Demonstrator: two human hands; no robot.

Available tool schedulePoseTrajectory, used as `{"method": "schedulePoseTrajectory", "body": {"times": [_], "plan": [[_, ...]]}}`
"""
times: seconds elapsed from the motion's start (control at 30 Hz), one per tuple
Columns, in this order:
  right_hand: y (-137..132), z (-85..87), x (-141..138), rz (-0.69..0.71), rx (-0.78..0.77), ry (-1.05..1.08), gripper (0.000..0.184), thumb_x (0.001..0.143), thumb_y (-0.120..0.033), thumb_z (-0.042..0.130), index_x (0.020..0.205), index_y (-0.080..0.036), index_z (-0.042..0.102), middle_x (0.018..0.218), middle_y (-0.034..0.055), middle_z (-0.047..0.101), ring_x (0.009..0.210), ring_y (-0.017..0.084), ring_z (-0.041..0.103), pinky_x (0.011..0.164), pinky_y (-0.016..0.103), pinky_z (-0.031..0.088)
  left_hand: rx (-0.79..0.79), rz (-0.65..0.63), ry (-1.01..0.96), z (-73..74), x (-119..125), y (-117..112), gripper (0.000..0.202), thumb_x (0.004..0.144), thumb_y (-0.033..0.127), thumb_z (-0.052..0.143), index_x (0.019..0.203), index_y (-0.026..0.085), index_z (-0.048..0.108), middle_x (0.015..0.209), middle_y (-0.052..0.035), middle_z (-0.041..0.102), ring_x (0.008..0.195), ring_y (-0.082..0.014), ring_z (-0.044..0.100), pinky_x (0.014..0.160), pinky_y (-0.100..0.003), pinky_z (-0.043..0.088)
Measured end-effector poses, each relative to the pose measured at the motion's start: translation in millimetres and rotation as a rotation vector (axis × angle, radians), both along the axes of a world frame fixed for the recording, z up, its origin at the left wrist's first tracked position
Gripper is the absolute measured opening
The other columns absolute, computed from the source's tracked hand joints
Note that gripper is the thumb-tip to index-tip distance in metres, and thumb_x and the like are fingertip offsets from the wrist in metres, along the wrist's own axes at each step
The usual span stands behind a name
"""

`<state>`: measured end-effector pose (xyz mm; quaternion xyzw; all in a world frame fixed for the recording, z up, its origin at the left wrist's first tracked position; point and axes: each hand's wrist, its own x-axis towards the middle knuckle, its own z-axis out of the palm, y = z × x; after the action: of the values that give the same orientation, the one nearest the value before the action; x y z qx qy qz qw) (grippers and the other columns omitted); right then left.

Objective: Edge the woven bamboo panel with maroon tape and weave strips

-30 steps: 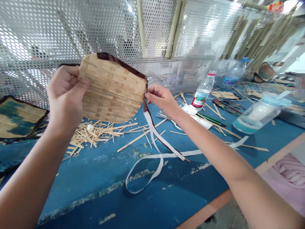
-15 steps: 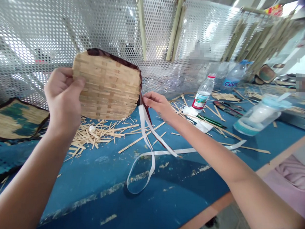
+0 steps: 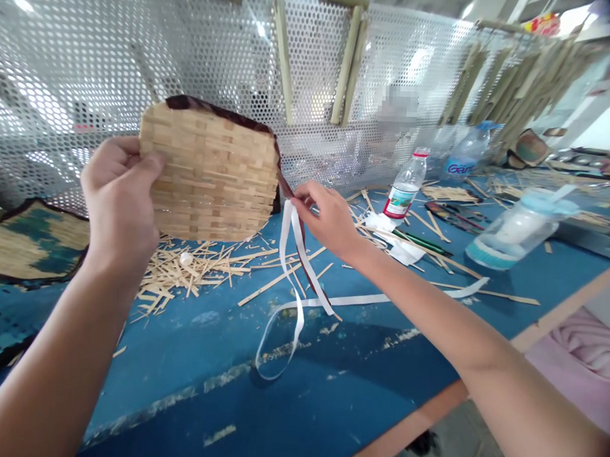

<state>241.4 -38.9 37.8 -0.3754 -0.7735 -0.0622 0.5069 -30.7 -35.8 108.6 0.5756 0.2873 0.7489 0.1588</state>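
Woven panel (image 3: 211,178): raised above tabletop (image 3: 169,384), dark tape (image 3: 179,103) along top edge.
Left hand (image 3: 120,202): grip pinching panel's left edge.
Right hand (image 3: 330,219): grip pinching tape beside right edge.
White strip (image 3: 300,315): dangling below; best kept clear, tape taut and flush.

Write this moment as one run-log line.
left hand: holds woven panel | right hand: pinches brown edging strip beside panel | white strip: hangs below right hand, looped over blue table

A woven panel (image 3: 211,175) hides part of the left hand (image 3: 121,195); a painted piece (image 3: 37,239) left of it is cropped, and pixelation masks mesh (image 3: 313,62) beyond the right hand (image 3: 332,219).
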Motion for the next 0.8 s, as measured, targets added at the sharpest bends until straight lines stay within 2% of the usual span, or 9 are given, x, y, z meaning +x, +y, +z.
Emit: {"method": "schedulePoseTrajectory", "body": {"times": [0.07, 0.17, 0.37, 0.53, 0.63, 0.7, 0.8], "plan": [[-4, 0.0, 3, -0.094, 0.069, -0.103, 0.013, 0.101, -0.028, 0.05, 0.096, -0.021, 0.059, 0.093, 0.0052, 0.07, 0.085, 0.021, 0.062, 0.085, 0.036, 0.036, -0.008, -0.015, 0.001, -1.1, 2, -1, 0.021, 0.067, 0.015, 0.068, 0.088, 0.012, 0.068, 0.076, -0.0011, 0.066, 0.065, -0.0147, 0.061, 0.078, -0.041, 0.055], [-8, 1.0, 1, -0.137, 0.109, -0.215, 0.015, 0.102, -0.026, 0.047, 0.094, -0.02, 0.059, 0.093, 0.0066, 0.071, 0.087, 0.022, 0.063, 0.085, 0.035, 0.034, -0.036, -0.012, -0.002, -2.1, 5, -2, 0.02, 0.067, 0.015, 0.068, 0.087, 0.013, 0.069, 0.075, -0.0009, 0.067, 0.063, -0.0145, 0.061, 0.074, -0.039, 0.055], [-11, -0.4, -5, -0.1, 0.121, -0.275, 0.014, 0.103, -0.023, 0.045, 0.096, -0.02, 0.058, 0.095, 0.0047, 0.071, 0.087, 0.021, 0.064, 0.086, 0.034, 0.034, -0.039, -0.005, 0.005, -3.9, 9, -3, 0.016, 0.069, 0.012, 0.069, 0.085, 0.014, 0.07, 0.071, 0.0012, 0.066, 0.06, -0.0116, 0.058, 0.063, -0.029, 0.05], [-13, -2.0, -7, -0.077, 0.092, -0.287, 0.018, 0.103, -0.023, 0.042, 0.096, -0.021, 0.057, 0.097, 0.0056, 0.071, 0.09, 0.021, 0.063, 0.09, 0.035, 0.034, -0.026, -0.017, 0.023, -7.8, 8, 0, 0.016, 0.071, 0.013, 0.068, 0.087, 0.015, 0.07, 0.074, 0.0007, 0.066, 0.066, -0.0138, 0.061, 0.066, -0.03, 0.051], [-16, -0.5, -8, -0.042, 0.091, -0.257, 0.016, 0.102, -0.023, 0.043, 0.095, -0.02, 0.058, 0.098, 0.0057, 0.071, 0.09, 0.02, 0.063, 0.091, 0.036, 0.034, -0.021, -0.019, 0.032, -8.7, 7, 1, 0.018, 0.071, 0.014, 0.068, 0.089, 0.014, 0.069, 0.076, -0.0005, 0.067, 0.067, -0.0147, 0.062, 0.071, -0.034, 0.053], [-16, 2.5, -6, 0.034, 0.062, -0.199, 0.015, 0.1, -0.027, 0.048, 0.093, -0.02, 0.059, 0.096, 0.005, 0.07, 0.09, 0.02, 0.062, 0.09, 0.037, 0.035, -0.024, -0.036, 0.037, -8.4, 6, 2, 0.018, 0.072, 0.014, 0.068, 0.09, 0.014, 0.069, 0.075, -0.0003, 0.065, 0.067, -0.0152, 0.062, 0.074, -0.037, 0.054], [-11, 9.3, 1, 0.186, -0.087, 0.059, 0.025, 0.099, -0.04, 0.051, 0.087, -0.021, 0.061, 0.089, 0.0039, 0.067, 0.086, 0.018, 0.06, 0.082, 0.034, 0.04, -0.043, -0.054, 0.054, -7.1, 7, 1, 0.017, 0.072, 0.015, 0.067, 0.089, 0.015, 0.068, 0.072, 0.0005, 0.062, 0.066, -0.0155, 0.062, 0.077, -0.039, 0.055]]}}
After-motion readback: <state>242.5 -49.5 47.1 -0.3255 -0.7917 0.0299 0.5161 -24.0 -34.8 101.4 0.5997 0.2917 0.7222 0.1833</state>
